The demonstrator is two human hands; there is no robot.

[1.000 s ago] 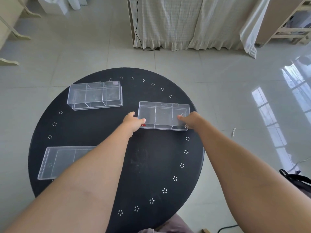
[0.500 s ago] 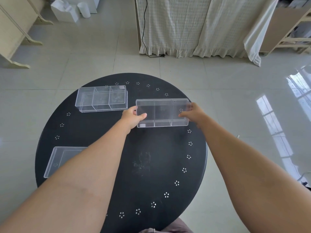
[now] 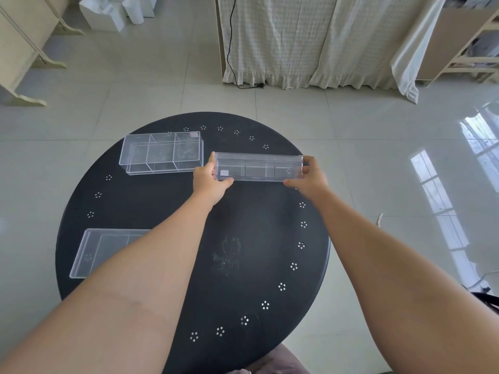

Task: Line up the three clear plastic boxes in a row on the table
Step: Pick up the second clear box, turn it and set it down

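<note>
Clear plastic held box (image 3: 258, 167) gripped at each end by left hand (image 3: 209, 179) and right hand (image 3: 310, 178), seemingly lifted above round black table (image 3: 243, 252), just beside far box (image 3: 161, 153).

Pale tiled floor (image 3: 270, 114) — glossy, with window reflections (image 3: 442, 201) along the right side.
Cream checked curtain (image 3: 291, 39) with a ruffled hem, hanging across the far wall down to the floor.
Black cable (image 3: 229, 47) running down the curtain's left edge, ending in a plug on the tiles.
Light wooden frame (image 3: 459, 55) at far right — shelves with unclear contents.
Cream furniture legs (image 3: 24, 60) at far left.
White bags or containers (image 3: 108, 12) at the top left, details too small to tell.
Dark strap or bag (image 3: 486, 298) at the right edge, partly cut off.
</note>
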